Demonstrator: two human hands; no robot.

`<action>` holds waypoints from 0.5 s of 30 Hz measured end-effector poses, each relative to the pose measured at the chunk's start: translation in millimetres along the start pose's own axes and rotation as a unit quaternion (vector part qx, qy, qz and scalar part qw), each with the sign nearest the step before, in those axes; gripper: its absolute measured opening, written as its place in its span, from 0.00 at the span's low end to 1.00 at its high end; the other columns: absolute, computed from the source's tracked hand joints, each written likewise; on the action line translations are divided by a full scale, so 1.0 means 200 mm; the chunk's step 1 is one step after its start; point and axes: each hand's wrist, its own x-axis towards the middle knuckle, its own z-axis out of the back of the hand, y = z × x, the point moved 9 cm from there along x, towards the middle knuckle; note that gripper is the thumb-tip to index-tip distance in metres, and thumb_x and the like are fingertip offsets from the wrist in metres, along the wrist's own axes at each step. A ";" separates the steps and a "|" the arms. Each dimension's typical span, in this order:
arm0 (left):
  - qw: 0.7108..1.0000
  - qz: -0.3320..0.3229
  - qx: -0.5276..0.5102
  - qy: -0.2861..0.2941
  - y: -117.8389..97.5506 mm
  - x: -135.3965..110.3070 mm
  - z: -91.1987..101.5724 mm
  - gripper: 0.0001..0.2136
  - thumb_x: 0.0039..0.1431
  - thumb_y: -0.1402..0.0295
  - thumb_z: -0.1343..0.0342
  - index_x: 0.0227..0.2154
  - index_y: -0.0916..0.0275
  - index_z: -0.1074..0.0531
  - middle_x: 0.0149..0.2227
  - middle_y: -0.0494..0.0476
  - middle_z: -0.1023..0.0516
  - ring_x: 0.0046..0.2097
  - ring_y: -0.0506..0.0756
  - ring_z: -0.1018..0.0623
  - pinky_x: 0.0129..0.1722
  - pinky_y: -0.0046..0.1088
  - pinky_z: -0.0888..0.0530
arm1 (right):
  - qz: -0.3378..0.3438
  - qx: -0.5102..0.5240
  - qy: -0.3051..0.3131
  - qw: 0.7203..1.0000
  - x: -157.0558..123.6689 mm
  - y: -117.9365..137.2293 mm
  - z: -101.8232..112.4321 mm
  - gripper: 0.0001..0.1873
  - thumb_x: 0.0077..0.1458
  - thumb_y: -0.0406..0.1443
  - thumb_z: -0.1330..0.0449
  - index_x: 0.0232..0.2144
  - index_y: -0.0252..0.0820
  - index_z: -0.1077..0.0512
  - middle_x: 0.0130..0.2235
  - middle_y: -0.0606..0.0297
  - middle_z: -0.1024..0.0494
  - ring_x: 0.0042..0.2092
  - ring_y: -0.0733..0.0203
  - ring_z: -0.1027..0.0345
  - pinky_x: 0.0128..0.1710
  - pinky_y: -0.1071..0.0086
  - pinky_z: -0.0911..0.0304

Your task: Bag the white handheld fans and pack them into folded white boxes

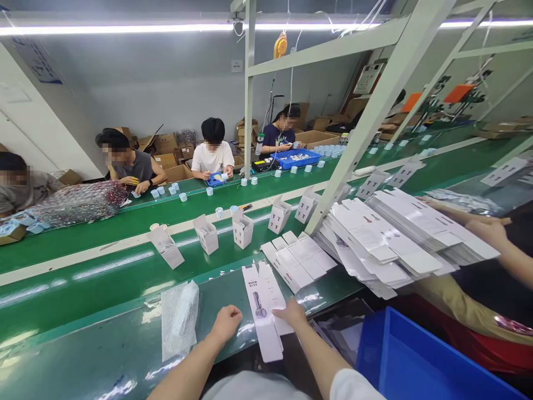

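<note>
The flat printed white cardboard carton point(263, 328) lies on the near edge of the glossy dark-green workbench point(85, 358), partly overhanging it. Left of the carton is the bare left hand point(228, 323), and farther left a clear bubble-wrap packet point(181, 319). The bare right hand point(291, 314) is on the carton's right side. Just behind and right of the carton lie overlapping flat white cardboard cartons point(300, 261); farther right is a tall stack of flat white cardboard cartons point(395, 239). A blue rectangular plastic bin point(378, 347) sits right of the carton, seemingly lower than the bench, though its base is hidden. Behind the carton, open white cardboard boxes point(242, 232) line the green conveyor belt point(125, 278); farther behind are round pale-blue cups point(209, 191).
</note>
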 end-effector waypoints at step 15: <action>0.988 -0.140 -0.027 -0.065 -0.58 0.13 0.27 0.26 0.44 0.67 0.34 0.49 0.62 0.30 0.43 0.59 0.24 0.45 0.57 0.27 0.49 0.35 0.33 | 0.361 0.156 0.131 0.910 -0.67 0.52 0.24 0.17 0.46 0.38 0.39 0.23 0.45 0.47 0.25 0.74 0.42 0.30 0.64 0.48 0.30 0.70 0.49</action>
